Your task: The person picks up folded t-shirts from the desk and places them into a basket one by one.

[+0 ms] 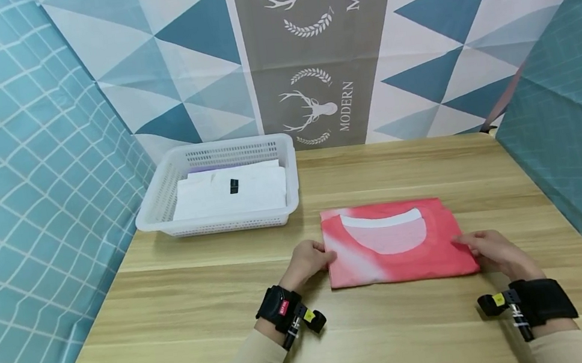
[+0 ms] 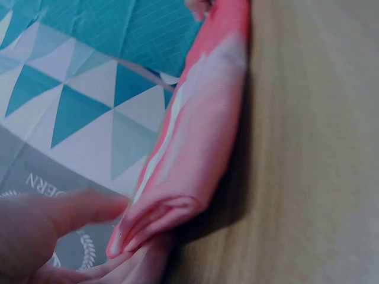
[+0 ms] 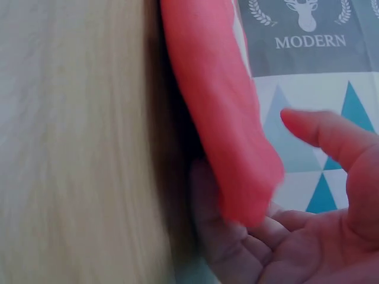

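Note:
A folded pink-red T-shirt (image 1: pixel 410 264) with a pale neckline lies across the table's right half. My left hand (image 1: pixel 308 260) holds its left end, thumb on top and fingers tucked beneath. In the left wrist view, the rolled layers of the shirt (image 2: pixel 195 148) show end-on beside the left thumb (image 2: pixel 89 213). My right hand (image 1: pixel 490 249) is at the opposite end. In the right wrist view its fingers (image 3: pixel 231 248) curl under the shirt's end (image 3: pixel 231 154), while the thumb (image 3: pixel 314 127) stands raised apart from the cloth.
A white plastic basket (image 1: pixel 219 222) stands at the back left of the wooden table (image 1: pixel 177 316), holding a folded white garment (image 1: pixel 259 190) with a black label and something purple behind it. Patterned cloth (image 1: pixel 307 46) hangs behind, and blue checked cloth (image 1: pixel 20 148) on the left.

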`<state>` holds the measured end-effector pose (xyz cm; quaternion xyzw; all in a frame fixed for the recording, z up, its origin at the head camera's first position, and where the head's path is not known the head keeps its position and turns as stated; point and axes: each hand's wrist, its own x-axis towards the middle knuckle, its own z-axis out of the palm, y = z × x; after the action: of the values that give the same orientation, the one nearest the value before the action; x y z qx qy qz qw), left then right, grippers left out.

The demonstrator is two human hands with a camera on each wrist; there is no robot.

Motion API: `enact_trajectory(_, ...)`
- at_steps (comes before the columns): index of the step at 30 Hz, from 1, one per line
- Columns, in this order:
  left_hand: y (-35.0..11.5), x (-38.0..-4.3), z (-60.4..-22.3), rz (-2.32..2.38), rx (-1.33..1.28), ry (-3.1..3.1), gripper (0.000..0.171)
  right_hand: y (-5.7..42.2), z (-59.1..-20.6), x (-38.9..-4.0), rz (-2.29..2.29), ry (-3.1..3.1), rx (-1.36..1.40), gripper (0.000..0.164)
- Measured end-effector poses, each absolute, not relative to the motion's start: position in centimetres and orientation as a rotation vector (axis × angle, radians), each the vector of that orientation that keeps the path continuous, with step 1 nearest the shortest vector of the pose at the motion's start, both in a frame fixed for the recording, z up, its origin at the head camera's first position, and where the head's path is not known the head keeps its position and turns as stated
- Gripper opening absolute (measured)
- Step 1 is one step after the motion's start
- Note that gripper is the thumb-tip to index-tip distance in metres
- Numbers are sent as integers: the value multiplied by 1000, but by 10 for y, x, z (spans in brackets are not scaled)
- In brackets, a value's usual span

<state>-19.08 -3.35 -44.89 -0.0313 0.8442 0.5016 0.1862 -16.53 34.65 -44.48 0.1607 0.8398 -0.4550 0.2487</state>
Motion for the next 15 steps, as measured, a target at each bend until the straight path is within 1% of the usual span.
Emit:
enact_trajectory(1, -33, -193, -449, 1442, -118, 2383, 20, 345, -446, -168, -1265, 2282, 446, 76)
enact_trajectory(3, -33, -197, -451, 1485, -171, 2389, 22, 342, -447, -172, -1314, 2260, 461, 69)
enact_trajectory(7, -35, -201, -453, 1499, -198, 2384, 22, 340, -449, -174, -1374, 2252, 461, 43)
enact_trajectory(9, -36, -201, -453, 1489, -193, 2380, 21, 338, -449, -174, -1344, 2282, 458, 28)
enact_trajectory(10, -37, -201, -454, 1479, -184, 2383, 21, 338, -449, -173, -1327, 2294, 454, 23)
enact_trajectory(12, -38, -200, -454, 1460, -166, 2389, 19, 335, -449, -171, -1295, 2310, 446, 19)
enact_trajectory(15, -41, -198, -453, 1425, -148, 2397, 19, 332, -450, -167, -1278, 2317, 429, 19)
